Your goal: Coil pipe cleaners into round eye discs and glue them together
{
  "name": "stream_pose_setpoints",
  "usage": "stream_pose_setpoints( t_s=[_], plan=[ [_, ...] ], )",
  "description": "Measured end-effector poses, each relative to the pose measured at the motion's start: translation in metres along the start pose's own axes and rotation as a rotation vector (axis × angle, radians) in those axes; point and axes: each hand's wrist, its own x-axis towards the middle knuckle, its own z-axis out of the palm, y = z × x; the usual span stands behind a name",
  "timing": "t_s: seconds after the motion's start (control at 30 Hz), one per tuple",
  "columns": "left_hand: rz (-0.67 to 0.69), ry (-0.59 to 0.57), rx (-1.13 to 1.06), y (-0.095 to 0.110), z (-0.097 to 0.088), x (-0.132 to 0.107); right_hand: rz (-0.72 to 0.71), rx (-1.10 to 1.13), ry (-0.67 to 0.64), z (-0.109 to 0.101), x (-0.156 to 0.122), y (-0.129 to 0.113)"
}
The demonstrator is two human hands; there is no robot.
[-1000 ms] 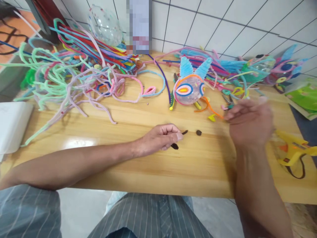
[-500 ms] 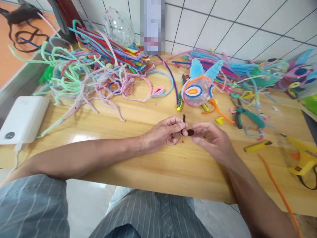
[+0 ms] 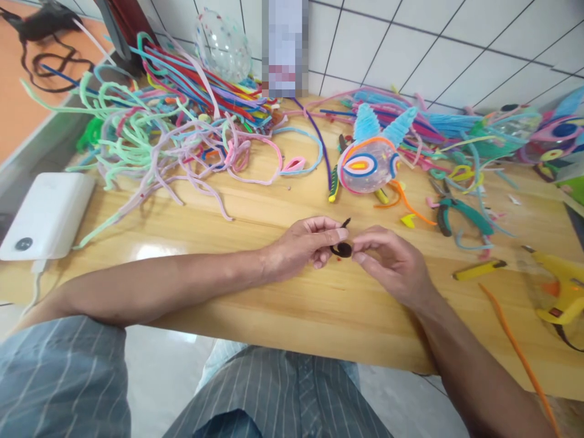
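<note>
Over the middle of the wooden table (image 3: 283,304) both my hands meet on a short black pipe cleaner (image 3: 342,246). My left hand (image 3: 303,246) pinches its upright end between thumb and fingers. My right hand (image 3: 392,264) pinches the coiled dark end from the right. Behind them stands a clear ball figure (image 3: 368,164) with blue fuzzy ears and ringed eyes.
A big tangle of coloured pipe cleaners (image 3: 173,128) covers the back left. Teal-handled pliers (image 3: 460,213), a yellow glue gun (image 3: 559,292) and an orange pipe cleaner (image 3: 515,347) lie at the right. A white box (image 3: 45,213) sits at the left edge.
A second ago my right hand was raised at the right, blurred, and dark bits lay on the table by my left hand. Now both hands pinch the black pipe cleaner together.
</note>
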Motion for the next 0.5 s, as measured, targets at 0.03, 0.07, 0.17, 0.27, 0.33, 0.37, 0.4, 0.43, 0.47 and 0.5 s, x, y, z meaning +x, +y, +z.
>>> stream_pose_setpoints(
  t_s=[0.03,0.07,0.17,0.27,0.33,0.37,0.4,0.43,0.47,0.5],
  plan=[
    [-0.012,-0.003,-0.004,0.0,0.0,0.0,-0.076,-0.089,0.005,0.0,0.0,0.0],
    [-0.027,-0.008,-0.008,0.0,0.0,-0.001,-0.136,-0.168,0.006,0.0,0.001,-0.001],
    [-0.08,-0.026,-0.007,-0.002,0.001,-0.001,-0.211,-0.294,0.016,0.0,0.004,-0.004],
    [-0.068,-0.02,0.088,-0.004,0.002,-0.002,-0.159,-0.26,0.037,0.001,0.005,-0.007],
    [0.049,0.014,0.223,-0.005,0.002,-0.004,-0.024,-0.183,0.057,0.001,0.004,-0.008],
    [0.128,0.027,0.298,-0.005,0.001,-0.005,0.075,-0.129,0.071,0.001,0.003,-0.009],
    [0.205,0.027,0.369,-0.004,0.001,-0.007,0.182,-0.07,0.087,0.001,0.002,-0.01],
    [0.272,0.011,0.429,-0.004,0.0,-0.008,0.287,-0.012,0.099,0.001,0.001,-0.011],
    [0.324,-0.013,0.475,-0.003,0.0,-0.008,0.379,0.039,0.106,0.001,0.001,-0.011],
    [0.363,-0.038,0.506,-0.003,-0.001,-0.008,0.448,0.078,0.106,0.002,0.001,-0.012]
  ],
)
